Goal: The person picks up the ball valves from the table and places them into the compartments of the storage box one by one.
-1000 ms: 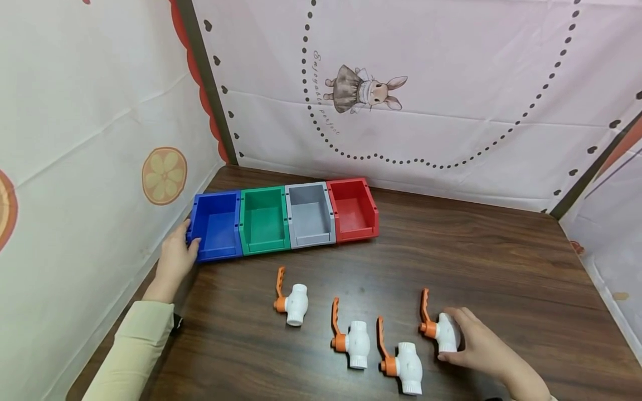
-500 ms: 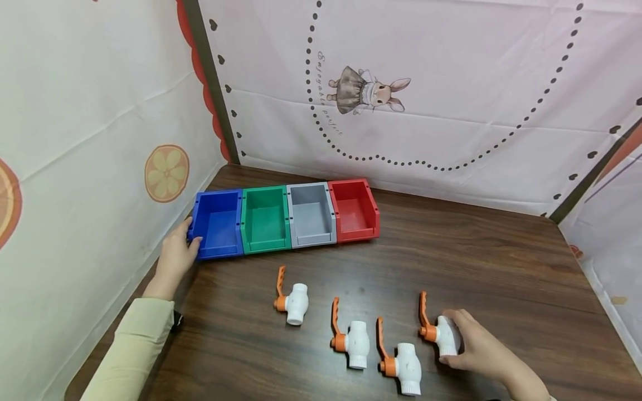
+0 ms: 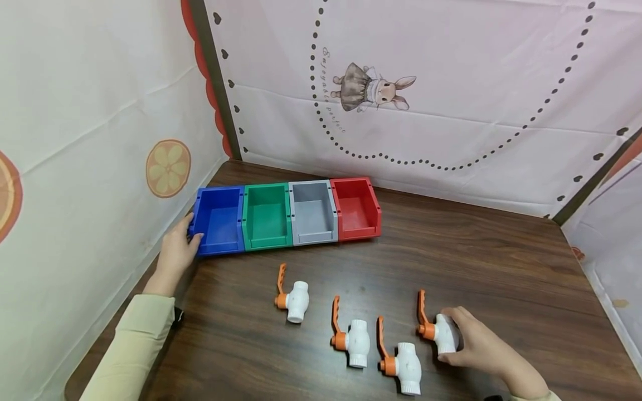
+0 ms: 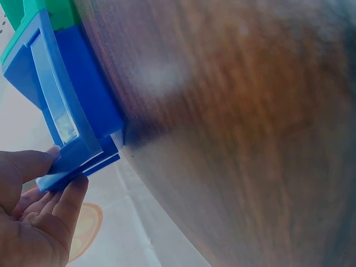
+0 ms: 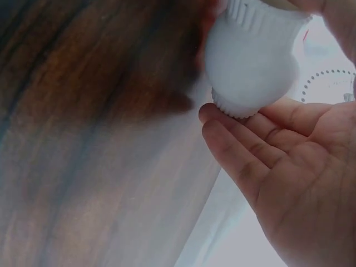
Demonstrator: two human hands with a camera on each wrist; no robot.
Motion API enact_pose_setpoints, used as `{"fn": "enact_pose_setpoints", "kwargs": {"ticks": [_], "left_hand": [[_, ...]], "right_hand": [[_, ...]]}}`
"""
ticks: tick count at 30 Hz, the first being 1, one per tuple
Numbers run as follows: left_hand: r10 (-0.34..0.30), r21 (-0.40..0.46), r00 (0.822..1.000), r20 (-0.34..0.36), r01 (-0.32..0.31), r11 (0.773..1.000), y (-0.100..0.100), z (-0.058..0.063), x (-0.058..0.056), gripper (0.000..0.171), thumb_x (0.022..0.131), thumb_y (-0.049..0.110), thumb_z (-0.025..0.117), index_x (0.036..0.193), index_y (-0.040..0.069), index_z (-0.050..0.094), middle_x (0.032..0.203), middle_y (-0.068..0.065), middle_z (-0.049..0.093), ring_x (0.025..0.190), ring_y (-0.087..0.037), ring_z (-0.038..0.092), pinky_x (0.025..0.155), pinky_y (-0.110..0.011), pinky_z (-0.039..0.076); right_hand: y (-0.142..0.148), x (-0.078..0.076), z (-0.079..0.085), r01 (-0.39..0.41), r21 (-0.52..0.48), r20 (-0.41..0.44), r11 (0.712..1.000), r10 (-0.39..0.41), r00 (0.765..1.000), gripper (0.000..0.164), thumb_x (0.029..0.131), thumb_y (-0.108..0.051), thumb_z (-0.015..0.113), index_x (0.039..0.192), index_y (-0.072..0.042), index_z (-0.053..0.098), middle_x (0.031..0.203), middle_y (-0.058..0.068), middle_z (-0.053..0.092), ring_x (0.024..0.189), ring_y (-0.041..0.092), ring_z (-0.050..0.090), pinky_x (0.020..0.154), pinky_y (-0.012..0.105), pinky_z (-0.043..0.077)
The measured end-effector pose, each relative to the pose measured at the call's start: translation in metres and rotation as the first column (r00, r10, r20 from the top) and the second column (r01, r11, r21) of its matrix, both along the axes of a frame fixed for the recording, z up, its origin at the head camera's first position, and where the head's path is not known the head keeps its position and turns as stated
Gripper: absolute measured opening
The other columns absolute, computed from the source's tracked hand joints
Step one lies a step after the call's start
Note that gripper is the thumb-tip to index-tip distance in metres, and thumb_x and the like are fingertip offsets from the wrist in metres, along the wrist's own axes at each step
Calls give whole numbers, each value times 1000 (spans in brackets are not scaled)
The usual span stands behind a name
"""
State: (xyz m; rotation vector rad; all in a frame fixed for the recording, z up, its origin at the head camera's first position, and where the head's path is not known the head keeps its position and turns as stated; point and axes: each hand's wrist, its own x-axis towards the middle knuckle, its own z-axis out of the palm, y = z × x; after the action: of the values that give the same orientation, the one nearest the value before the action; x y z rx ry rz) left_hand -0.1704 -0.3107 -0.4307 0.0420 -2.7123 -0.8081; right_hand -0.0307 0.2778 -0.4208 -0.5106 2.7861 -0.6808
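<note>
My left hand [image 3: 176, 253] grips the left wall of the blue bin [image 3: 218, 220]; in the left wrist view the thumb lies over the rim and the fingers are on the wall's outer side. At the right, my right hand [image 3: 473, 342] pinches a white ball valve [image 3: 445, 334] with an orange lever handle by its two ends. The right wrist view shows the white valve body [image 5: 250, 61] between thumb and fingertips, its orange handle mostly hidden. Left of this hand lie three similar valves: one nearest the bins [image 3: 298, 302], a middle one [image 3: 358, 343] and a front one [image 3: 408, 368].
A green bin [image 3: 267, 216], a grey bin [image 3: 313, 213] and a red bin [image 3: 355, 209] continue the row from the blue one across the back left of the wooden table [image 3: 481, 250]. Printed cloth walls [image 3: 476, 72] stand behind and at both sides.
The valve in my right hand has shifted very slightly left along with the hand. My left hand stays on the blue bin, and the head view has tilted a little.
</note>
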Motion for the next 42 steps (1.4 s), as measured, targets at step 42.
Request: {"fn": "enact_pose_setpoints", "kwargs": {"ticks": [42], "left_hand": [[8, 39, 999, 51, -10, 999, 2, -2, -1, 53, 94, 4, 55, 141, -10, 34, 129, -41, 45, 112, -56, 49, 90, -63, 45]], "right_hand": [[-46, -66, 44, -183, 96, -244, 978, 201, 949, 73, 62, -29, 87, 119, 3, 55, 110, 9, 57, 89, 15, 55, 70, 30, 53]]}}
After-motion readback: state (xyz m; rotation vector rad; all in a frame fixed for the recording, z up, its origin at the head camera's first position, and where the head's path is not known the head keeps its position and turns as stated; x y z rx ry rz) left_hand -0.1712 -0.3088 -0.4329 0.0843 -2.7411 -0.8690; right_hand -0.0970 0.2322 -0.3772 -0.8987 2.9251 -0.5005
